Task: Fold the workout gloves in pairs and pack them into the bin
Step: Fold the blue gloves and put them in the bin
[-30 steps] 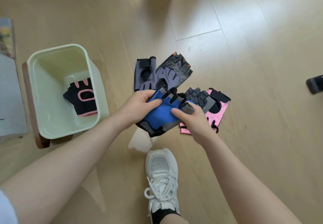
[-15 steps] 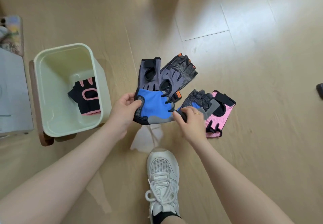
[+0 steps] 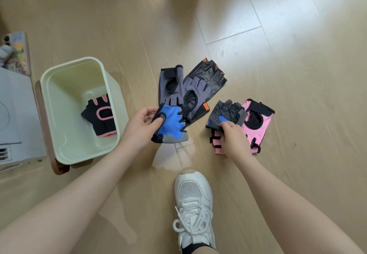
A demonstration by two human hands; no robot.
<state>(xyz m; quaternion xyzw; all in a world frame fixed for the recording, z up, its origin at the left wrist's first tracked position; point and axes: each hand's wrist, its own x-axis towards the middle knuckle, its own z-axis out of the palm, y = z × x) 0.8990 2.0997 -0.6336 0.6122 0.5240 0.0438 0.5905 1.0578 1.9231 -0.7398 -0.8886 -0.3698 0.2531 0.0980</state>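
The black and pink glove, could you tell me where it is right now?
In the head view, the black and pink glove lies inside the pale green bin on the left, beside the left hand.

1. Both forearms are bare; no sleeves show.
2. The left hand point(image 3: 142, 127) and right hand point(image 3: 234, 138) wear no rings or watch.
3. One foot wears a white mesh sneaker point(image 3: 193, 208) with white laces and a black sock point(image 3: 193, 249).

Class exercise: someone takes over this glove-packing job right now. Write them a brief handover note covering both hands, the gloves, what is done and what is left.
Left hand: grips the blue glove.
Right hand: pinches its dark mate, lying on the pink gloves.
Done: black-and-pink gloves in the bin.
Left: pair and pack the blue, pink, purple gloves and black mesh glove.
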